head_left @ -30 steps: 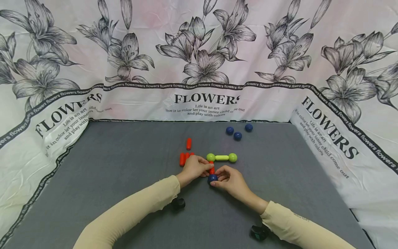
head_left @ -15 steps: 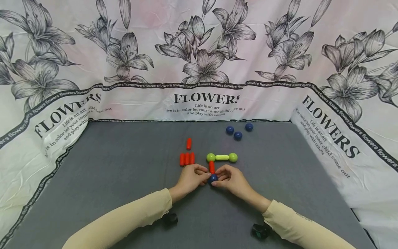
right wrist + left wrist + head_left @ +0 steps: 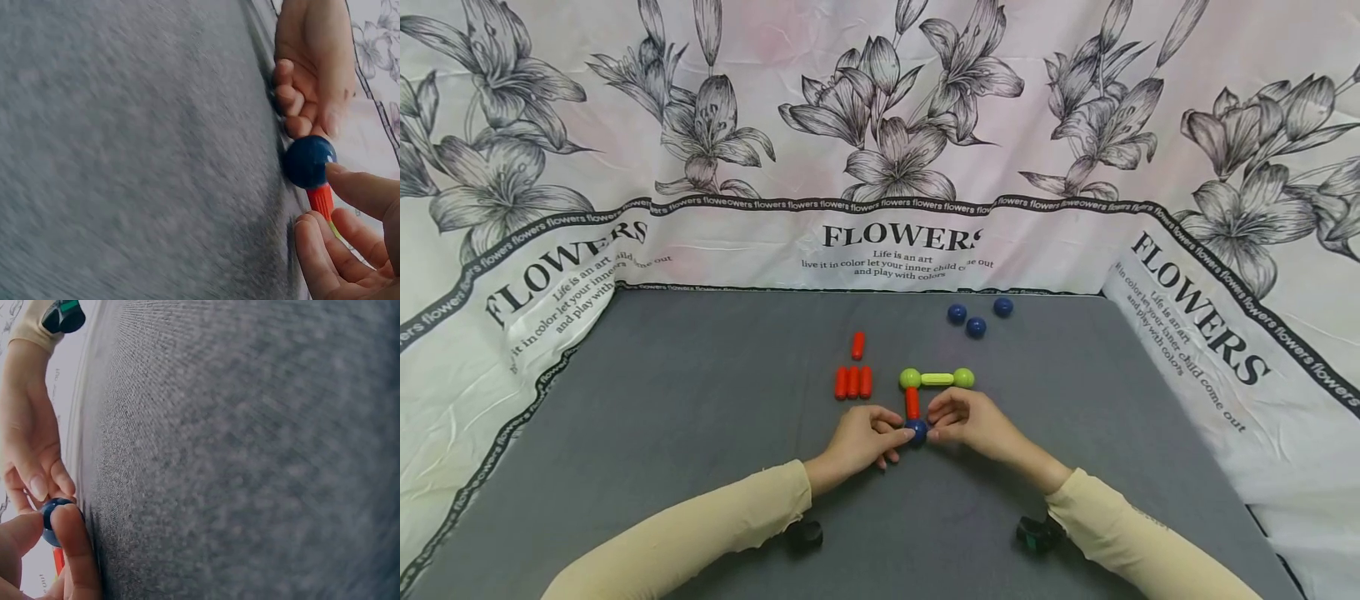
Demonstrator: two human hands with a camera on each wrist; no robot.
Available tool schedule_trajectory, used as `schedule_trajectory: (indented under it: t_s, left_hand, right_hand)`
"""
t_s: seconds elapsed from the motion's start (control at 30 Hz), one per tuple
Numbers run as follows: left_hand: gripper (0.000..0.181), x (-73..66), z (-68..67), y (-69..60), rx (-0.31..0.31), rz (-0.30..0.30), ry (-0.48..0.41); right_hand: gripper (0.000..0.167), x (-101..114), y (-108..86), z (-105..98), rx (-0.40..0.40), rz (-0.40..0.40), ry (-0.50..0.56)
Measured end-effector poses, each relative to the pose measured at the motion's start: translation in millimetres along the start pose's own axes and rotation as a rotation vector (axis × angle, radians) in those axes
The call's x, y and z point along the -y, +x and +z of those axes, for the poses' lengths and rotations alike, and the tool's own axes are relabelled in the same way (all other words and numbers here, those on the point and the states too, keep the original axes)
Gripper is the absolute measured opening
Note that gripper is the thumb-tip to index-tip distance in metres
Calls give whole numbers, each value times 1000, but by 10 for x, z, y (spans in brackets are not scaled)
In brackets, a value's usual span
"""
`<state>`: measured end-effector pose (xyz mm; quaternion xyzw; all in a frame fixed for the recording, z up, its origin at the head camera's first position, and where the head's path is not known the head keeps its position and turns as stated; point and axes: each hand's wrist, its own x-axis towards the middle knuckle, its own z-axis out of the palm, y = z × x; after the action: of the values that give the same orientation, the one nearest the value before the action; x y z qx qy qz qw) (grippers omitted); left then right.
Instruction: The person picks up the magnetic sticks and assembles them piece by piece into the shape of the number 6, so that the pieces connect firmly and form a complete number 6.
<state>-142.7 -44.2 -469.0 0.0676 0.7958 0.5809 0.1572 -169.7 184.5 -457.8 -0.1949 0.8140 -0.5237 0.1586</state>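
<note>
In the head view a blue ball point(image 3: 916, 431) sits at the near end of a red rod point(image 3: 912, 403). The rod's far end meets a green ball point(image 3: 910, 378), joined by a green rod point(image 3: 937, 379) to another green ball point(image 3: 964, 378). My left hand point(image 3: 859, 435) pinches the blue ball between thumb and finger, as the left wrist view shows. Just right of the ball is my right hand point(image 3: 976, 425), its fingers loosely bent and holding nothing. In the right wrist view its thumb point(image 3: 362, 190) overlaps the ball's edge; whether they touch I cannot tell.
Several loose red rods point(image 3: 853, 382) lie left of the joined pieces, one point(image 3: 858, 346) farther back. Three blue balls point(image 3: 976, 327) rest near the table's back edge. A flower-printed cloth point(image 3: 895, 250) hangs behind the grey table point(image 3: 700, 375).
My left hand has drawn back from the red rod toward me and now pinches the blue ball. My right hand has let go of the ball and shifted slightly right.
</note>
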Motion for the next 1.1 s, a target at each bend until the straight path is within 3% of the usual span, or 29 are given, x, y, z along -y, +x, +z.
schedule_trajectory:
  t_s: [0.23,0.53,0.8,0.93,1.1]
  left_hand:
    - [34,-39,-62,40,8,10,-75]
    - [30,-20,-99,78,33,-15,-57]
    - [27,-115,-186,112,-16,11,-71]
    - [25,-173,-332,216,-70,52,-49]
    - [24,-223,-661,447,-213,98,36]
  right_hand:
    - [35,-9,20,44,2,-13,-15]
    - [33,-17,7,127,-29,-5,-12]
    - [32,-15,9,176,-66,31,-30]
    - [29,38,-3,189,-80,49,-41]
    - [27,212,-46,187,-70,63,-44]
